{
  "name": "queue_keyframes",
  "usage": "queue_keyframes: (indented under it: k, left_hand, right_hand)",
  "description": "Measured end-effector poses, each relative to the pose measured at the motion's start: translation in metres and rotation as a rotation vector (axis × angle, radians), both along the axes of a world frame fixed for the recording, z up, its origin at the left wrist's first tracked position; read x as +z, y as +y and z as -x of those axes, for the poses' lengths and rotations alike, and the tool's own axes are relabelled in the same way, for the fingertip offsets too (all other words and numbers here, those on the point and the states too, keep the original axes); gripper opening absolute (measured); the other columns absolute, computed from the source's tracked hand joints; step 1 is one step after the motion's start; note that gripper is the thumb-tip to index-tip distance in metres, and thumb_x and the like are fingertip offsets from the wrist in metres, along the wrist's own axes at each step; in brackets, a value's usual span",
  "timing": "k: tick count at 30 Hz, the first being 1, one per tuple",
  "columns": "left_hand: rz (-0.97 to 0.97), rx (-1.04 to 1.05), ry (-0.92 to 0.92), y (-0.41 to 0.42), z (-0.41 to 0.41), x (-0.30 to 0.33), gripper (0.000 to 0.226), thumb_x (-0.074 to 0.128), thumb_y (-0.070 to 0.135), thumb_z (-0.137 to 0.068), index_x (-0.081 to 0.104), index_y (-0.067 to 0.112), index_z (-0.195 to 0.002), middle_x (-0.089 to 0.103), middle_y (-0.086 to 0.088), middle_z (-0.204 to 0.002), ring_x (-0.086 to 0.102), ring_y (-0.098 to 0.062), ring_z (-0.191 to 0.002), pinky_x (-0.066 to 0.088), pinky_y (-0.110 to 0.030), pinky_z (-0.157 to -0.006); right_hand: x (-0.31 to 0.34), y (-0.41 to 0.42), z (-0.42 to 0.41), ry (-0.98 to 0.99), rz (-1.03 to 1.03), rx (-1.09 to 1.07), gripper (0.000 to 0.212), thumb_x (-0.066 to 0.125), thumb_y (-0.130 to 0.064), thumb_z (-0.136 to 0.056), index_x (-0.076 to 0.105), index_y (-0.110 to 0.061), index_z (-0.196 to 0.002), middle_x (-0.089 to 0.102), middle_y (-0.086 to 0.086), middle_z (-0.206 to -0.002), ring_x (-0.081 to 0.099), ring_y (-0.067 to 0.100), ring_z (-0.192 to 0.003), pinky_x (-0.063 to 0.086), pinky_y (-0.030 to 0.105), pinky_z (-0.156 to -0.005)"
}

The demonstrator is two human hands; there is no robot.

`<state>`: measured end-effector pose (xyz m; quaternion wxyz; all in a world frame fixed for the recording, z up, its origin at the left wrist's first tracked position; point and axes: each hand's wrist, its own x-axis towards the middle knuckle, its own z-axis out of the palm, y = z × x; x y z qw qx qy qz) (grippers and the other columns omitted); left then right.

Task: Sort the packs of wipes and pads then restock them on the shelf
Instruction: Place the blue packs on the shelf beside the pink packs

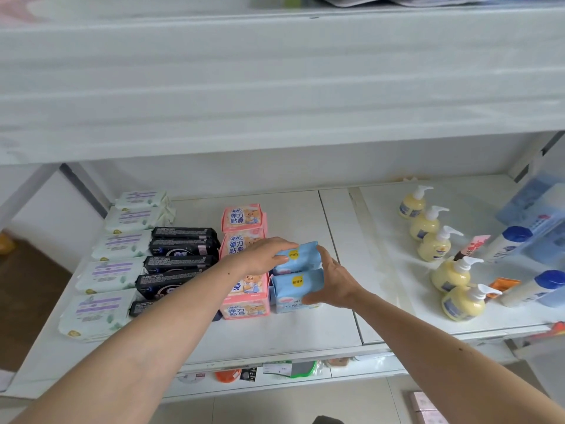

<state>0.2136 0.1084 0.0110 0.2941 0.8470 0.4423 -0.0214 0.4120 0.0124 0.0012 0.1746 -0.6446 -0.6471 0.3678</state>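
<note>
Both bare forearms reach in from the near edge, and between them sit two soft light-blue packs with round yellow stickers: the left hand (263,255) curls over the rear blue pack (298,255), while the right hand (331,278) cups the right side of both it and the front blue pack (296,284). Just left stands a column of pink boxed packs (243,220), then glossy black packs (183,240) and pale green-white wipe packs (122,243), all in rows on the white metal shelf (290,325). Sorting looks nearly done; only the blue column seems short.
</note>
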Motion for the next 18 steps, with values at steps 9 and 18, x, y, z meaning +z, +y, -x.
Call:
queue_keyframes:
  k: [9, 18]
  left_hand:
    - [-0.045, -0.037, 0.068, -0.0022, -0.0022, -0.0012, 0.044, 0.042, 0.032, -0.102, 0.039, 0.024, -0.146, 0.042, -0.002, -0.149, 0.038, -0.023, -0.135, 0.031, -0.039, -0.111]
    - [0.034, 0.046, -0.028, -0.0020, -0.0048, 0.0035, 0.043, 0.043, 0.031, -0.102, 0.042, 0.022, -0.144, 0.048, 0.001, -0.145, 0.043, -0.018, -0.134, 0.034, -0.034, -0.110]
  right_hand:
    - [-0.0052, -0.0008, 0.0049, -0.081, 0.019, -0.045, 0.115, 0.087, -0.036, -0.062, 0.013, -0.026, -0.148, 0.040, 0.002, -0.125, 0.051, 0.022, -0.111, 0.050, 0.038, -0.092]
    - [-0.0022, -0.0019, 0.0114, -0.251, 0.005, -0.015, 0.109, 0.080, -0.046, -0.068, 0.010, -0.024, -0.148, 0.039, 0.003, -0.130, 0.054, 0.026, -0.112, 0.051, 0.042, -0.085]
